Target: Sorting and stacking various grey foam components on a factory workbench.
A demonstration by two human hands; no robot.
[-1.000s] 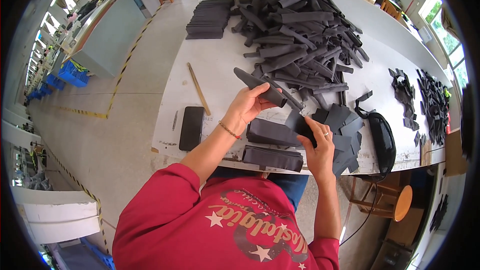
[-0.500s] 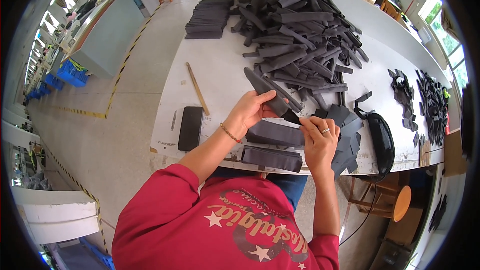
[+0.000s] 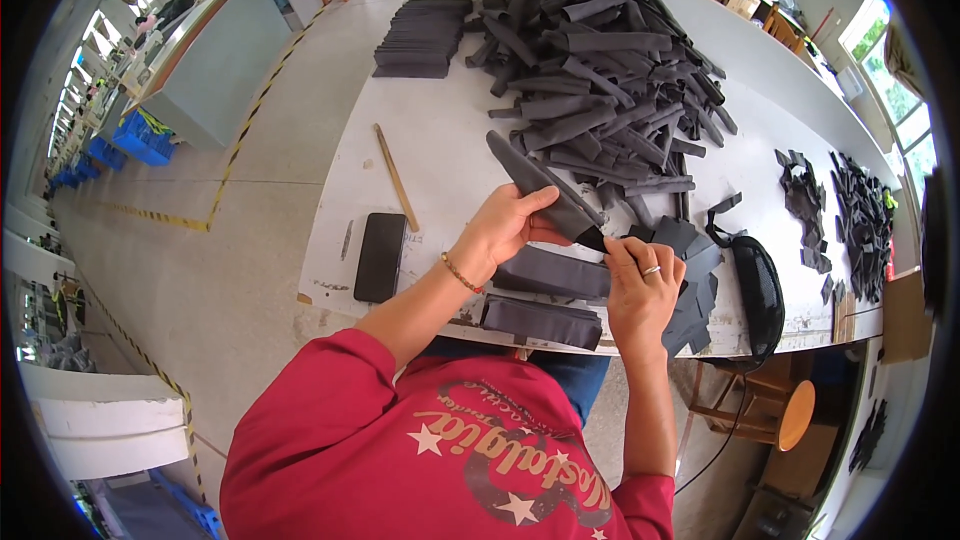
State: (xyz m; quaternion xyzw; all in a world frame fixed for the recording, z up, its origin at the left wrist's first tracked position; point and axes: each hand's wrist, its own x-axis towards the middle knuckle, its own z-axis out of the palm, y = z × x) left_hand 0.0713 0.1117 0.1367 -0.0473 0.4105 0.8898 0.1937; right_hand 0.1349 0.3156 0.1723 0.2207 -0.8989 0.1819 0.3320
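Observation:
A long dark grey fabric piece (image 3: pixel 520 168), folded or tube-like, is held slantwise above the table's near part. My left hand (image 3: pixel 508 228) is closed on its middle, thumb on top. At its lower right end, the fingertips of my right hand (image 3: pixel 645 290) pinch a narrow black end; whether this is a separate insert I cannot tell. Below my hands lie two flat bundles of dark fabric strips, an upper bundle (image 3: pixel 552 272) and a lower bundle (image 3: pixel 542 321). Next to my right hand is a spread of flat dark cut pieces (image 3: pixel 692 285).
A large heap of dark fabric tubes (image 3: pixel 610 70) covers the table's back, beside a neat stack (image 3: pixel 422 38). A phone (image 3: pixel 380 257) and wooden stick (image 3: pixel 397 178) lie left. A black mesh-covered object (image 3: pixel 758 290) stands at the right edge, near small scraps (image 3: pixel 803 205) and a stool (image 3: pixel 795 413).
My right hand has shifted slightly to the right, still pinching the end of the fabric piece. My left hand keeps its hold, moved very little.

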